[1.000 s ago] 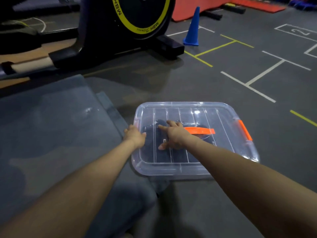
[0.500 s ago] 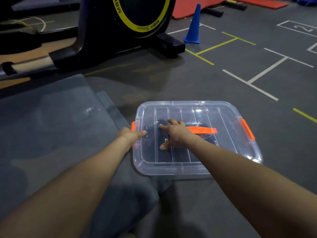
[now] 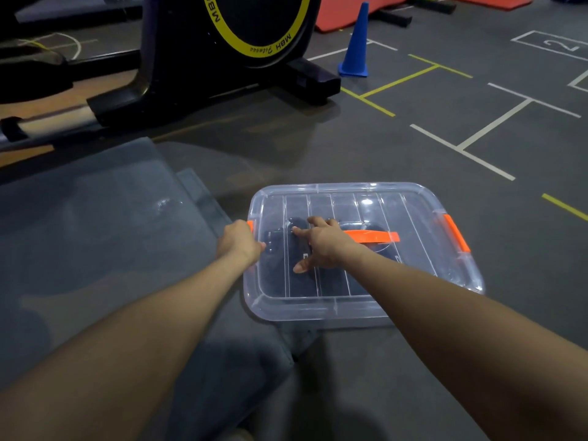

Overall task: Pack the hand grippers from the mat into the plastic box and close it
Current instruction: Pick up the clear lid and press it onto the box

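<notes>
Right hand fingers splayed on lid; left hand seemingly grips orange latch

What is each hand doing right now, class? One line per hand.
Left hand: fingers curled over the orange latch at the box's left edge.
Right hand: open, fingers spread, pressing on the lid.

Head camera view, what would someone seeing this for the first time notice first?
Probably the clear plastic box on the grey floor at centre, lid on, with bright orange latches. The right hand lies spread flat on the lid, and the left hand grips the box's left edge at the orange latch. Behind stand a black exercise machine with a yellow ring and a blue cone.
</notes>
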The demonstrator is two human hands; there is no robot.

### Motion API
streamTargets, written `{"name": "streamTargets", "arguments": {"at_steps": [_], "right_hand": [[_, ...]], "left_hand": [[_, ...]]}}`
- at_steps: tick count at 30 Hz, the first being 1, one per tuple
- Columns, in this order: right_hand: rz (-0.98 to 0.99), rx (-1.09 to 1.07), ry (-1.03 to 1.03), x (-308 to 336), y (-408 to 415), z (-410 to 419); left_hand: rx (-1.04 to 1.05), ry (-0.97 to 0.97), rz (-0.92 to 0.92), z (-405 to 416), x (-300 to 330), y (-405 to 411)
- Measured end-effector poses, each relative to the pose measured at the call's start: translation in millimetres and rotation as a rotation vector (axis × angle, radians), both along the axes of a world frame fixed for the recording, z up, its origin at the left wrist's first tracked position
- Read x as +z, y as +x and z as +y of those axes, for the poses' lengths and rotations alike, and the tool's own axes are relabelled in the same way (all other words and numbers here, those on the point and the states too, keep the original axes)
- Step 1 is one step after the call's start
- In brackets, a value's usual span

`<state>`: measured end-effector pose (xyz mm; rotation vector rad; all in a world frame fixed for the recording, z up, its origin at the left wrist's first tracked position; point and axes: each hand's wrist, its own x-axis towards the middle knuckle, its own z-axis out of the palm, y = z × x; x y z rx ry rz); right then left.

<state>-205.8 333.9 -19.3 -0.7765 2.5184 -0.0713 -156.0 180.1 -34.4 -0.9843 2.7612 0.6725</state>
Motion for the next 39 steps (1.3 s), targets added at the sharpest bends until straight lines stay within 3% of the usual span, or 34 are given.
{"name": "streamTargets", "arguments": {"at_steps": [5, 9, 15, 20, 25, 32, 39], "right_hand": [[-0.008, 0.027, -0.028, 0, 2, 16], [0.017, 0.019, -0.023, 9, 9, 62], [0.029, -0.124, 0.046, 17, 31, 146], [0.031, -0.040, 0.142, 22, 46, 177], [0.189, 0.153, 0.238, 16, 39, 169], [0.273, 0.174, 0.157, 28, 28, 152], [0.290, 0.177, 0.028, 7, 39, 77]], "left_hand": [[-0.267, -0.169, -0.019, 25, 16, 8], [-0.672, -0.096, 0.083, 74, 30, 24], [-1.001, -0.135, -0.096, 126, 32, 54], [-1.019, -0.367, -0.108, 135, 26, 60], [-1.058, -0.403, -0.113, 133, 25, 56], [-1.088, -0.469, -0.058, 100, 30, 37], [-1.070, -0.634, -0.154, 29, 20, 14]]}}
